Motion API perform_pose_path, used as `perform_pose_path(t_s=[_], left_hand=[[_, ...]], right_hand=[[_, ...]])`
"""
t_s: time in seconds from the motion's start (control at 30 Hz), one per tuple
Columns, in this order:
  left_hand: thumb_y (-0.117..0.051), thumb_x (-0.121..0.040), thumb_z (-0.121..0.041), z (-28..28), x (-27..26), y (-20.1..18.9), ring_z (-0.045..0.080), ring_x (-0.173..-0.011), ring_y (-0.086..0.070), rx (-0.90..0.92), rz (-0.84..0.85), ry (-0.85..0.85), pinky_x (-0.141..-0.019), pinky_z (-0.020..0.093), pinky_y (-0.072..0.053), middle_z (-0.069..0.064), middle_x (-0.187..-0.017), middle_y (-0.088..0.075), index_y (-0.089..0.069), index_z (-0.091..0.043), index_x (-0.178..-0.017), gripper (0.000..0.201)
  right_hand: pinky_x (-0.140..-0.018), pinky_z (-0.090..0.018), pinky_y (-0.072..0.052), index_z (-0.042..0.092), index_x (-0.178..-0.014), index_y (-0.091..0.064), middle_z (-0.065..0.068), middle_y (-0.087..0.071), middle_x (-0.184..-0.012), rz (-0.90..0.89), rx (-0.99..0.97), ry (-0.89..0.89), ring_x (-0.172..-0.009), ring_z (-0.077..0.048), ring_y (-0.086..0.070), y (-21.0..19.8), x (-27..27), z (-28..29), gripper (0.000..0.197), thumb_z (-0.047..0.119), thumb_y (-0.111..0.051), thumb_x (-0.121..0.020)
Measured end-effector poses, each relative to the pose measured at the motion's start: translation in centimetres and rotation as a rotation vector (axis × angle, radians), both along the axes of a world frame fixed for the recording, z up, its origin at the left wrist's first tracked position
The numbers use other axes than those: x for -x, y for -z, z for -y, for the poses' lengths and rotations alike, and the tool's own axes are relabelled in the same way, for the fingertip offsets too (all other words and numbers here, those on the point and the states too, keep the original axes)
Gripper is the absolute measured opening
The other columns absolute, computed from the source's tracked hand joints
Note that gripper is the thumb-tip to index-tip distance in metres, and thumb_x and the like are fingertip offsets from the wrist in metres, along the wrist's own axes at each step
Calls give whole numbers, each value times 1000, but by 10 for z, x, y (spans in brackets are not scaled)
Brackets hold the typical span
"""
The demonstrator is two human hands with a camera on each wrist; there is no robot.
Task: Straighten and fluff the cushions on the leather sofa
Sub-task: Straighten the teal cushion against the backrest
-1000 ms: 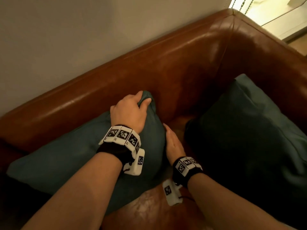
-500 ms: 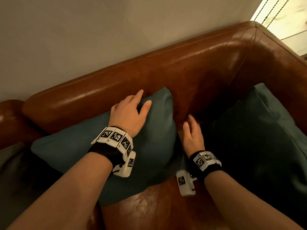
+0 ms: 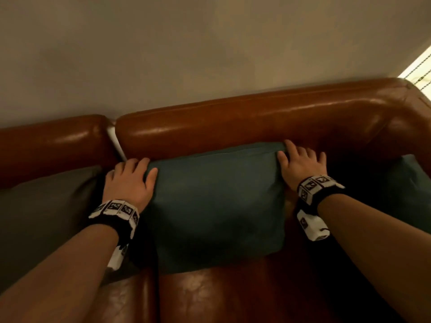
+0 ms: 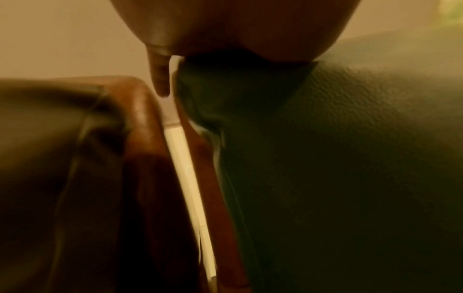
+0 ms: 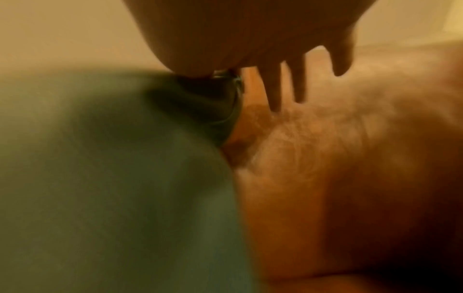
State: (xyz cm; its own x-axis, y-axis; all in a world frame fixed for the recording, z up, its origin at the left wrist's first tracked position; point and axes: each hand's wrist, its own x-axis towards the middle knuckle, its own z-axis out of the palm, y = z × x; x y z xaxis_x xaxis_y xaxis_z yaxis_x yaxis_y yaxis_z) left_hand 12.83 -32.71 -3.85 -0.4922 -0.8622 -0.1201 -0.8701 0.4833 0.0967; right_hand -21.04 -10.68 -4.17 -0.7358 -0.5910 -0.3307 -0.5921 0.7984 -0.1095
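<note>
A teal cushion [image 3: 217, 201] stands upright against the backrest of the brown leather sofa [image 3: 245, 122], seen in the head view. My left hand [image 3: 128, 183] lies against the cushion's upper left corner, thumb on its front face. My right hand [image 3: 300, 164] rests on the upper right corner with its fingers spread and straight. The left wrist view shows the palm pressing the teal cushion [image 4: 350, 158], one finger [image 4: 160, 79] hanging straight behind it. In the right wrist view the straight fingers [image 5: 299, 83] reach past the cushion's edge [image 5: 100, 158] onto the leather.
A grey cushion [image 3: 46, 210] lies on the neighbouring seat at the left. A second teal cushion [image 3: 408, 190] sits in the sofa's right corner. A narrow gap [image 3: 115, 141] splits the two backrest sections. The wall rises right behind the sofa.
The teal cushion has gone from lying slanted to standing square against the backrest. My left hand moved to its left corner and my right hand to its right corner. The view swung left.
</note>
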Motion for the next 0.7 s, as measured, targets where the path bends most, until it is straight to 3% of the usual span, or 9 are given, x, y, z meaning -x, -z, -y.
perform_pose_path(t_s=[0.07, 0.13, 0.2, 0.23, 0.3, 0.43, 0.57, 0.63, 0.7], left_hand=[[-31, -98, -56, 0, -7, -2, 41, -130, -42, -169, -212, -298, -106, 50, -36, 16, -149, -36, -29, -17, -148, 64], [-37, -96, -59, -4, -6, 0, 43, -127, -46, -355, -362, -582, -103, 48, -38, 21, -146, -41, -29, -10, -147, 71], [-36, -98, -55, -3, -4, 1, 44, -121, -50, -384, -383, -667, -98, 47, -41, 24, -135, -51, -44, -3, -135, 64], [-35, -100, -51, 0, -4, 2, 44, -119, -51, -358, -375, -668, -96, 48, -42, 25, -130, -54, -50, 0, -129, 61], [-33, -101, -48, 7, -5, 4, 45, -117, -52, -327, -358, -659, -95, 50, -43, 26, -125, -57, -55, 2, -122, 58], [-35, -101, -50, 11, -6, 1, 43, -120, -51, -352, -431, -683, -99, 49, -41, 20, -129, -57, -55, 0, -126, 59], [-27, -101, -53, 2, -30, 19, 37, -127, -49, -479, -660, -765, -110, 44, -35, 16, -139, -53, -53, -10, -135, 61], [-31, -99, -52, -9, -41, 36, 34, -128, -50, -526, -761, -780, -112, 48, -35, 10, -138, -56, -54, -21, -136, 53], [-41, -99, -43, -20, -42, 43, 29, -128, -50, -547, -839, -775, -111, 48, -36, 4, -138, -56, -55, -25, -136, 43]], right_hand=[[-116, -50, -25, 23, -154, -21, -11, -35, -155, 216, 229, 243, -140, -35, -35, -9, -10, 9, 68, 62, -18, -98], [-108, -44, -34, 16, -151, -32, -14, -42, -150, 392, 440, 475, -135, -36, -43, -11, -24, 21, 65, 57, -29, -100], [-93, -39, -42, 11, -143, -43, -15, -51, -140, 378, 484, 573, -126, -35, -51, -12, -32, 28, 55, 48, -39, -101], [-83, -36, -42, 10, -137, -47, -15, -55, -134, 324, 479, 568, -119, -34, -55, -12, -33, 29, 50, 44, -42, -102], [-74, -34, -40, 7, -128, -54, -15, -60, -124, 250, 471, 518, -110, -34, -59, -12, -28, 30, 44, 41, -46, -101], [-76, -35, -42, 9, -122, -59, -13, -63, -119, 253, 465, 463, -101, -31, -60, -13, -16, 31, 45, 46, -47, -99], [-79, -36, -44, 19, -118, -62, -4, -64, -108, 441, 604, 645, -90, -22, -60, -10, -13, 1, 42, 51, -42, -99], [-87, -42, -52, 26, -113, -66, -2, -68, -110, 537, 673, 695, -95, -22, -64, 0, -18, -12, 31, 46, -50, -98], [-98, -46, -50, 26, -120, -67, 0, -67, -119, 590, 709, 688, -109, -23, -63, 7, -26, -16, 30, 40, -57, -96]])
